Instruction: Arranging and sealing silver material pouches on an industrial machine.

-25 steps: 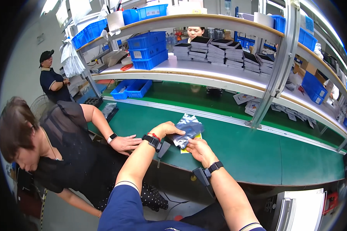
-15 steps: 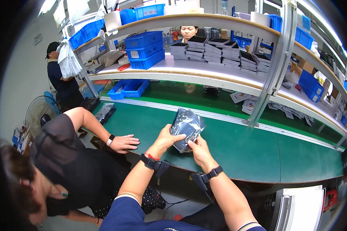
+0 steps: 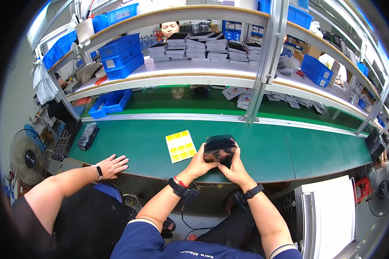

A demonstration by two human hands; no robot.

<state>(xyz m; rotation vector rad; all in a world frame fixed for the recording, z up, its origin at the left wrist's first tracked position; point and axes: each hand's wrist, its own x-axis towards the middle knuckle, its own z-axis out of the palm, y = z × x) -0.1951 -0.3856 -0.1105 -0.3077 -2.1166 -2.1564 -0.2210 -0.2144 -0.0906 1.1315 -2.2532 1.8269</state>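
Note:
A stack of dark, glossy flat panels (image 3: 220, 149) stands between my two hands just above the near edge of the green bench (image 3: 255, 151). It looks like several thin sheets, though motion blurs it and their kind cannot be made out. My left hand (image 3: 199, 164) is closed on its left side, thumb toward the near edge. On the opposite side my right hand (image 3: 236, 169) grips it, the thumb close to the left one. Just left of the stack, a white sheet with yellow labels (image 3: 180, 146) lies flat on the bench.
A co-worker's hand (image 3: 112, 166) rests on the bench at left. Beyond it lie bagged dark items (image 3: 87, 136). Blue bins (image 3: 121, 56) and piles of grey flat boxes (image 3: 203, 48) occupy the shelf. A metal post (image 3: 263, 82) rises behind the bench; a white-topped box (image 3: 328, 216) stands lower right.
The clear-bagged dark bundle in my hands now appears as a dark stack, held farther right along the bench. The sheet of yellow labels has come into view. My view has shifted right.

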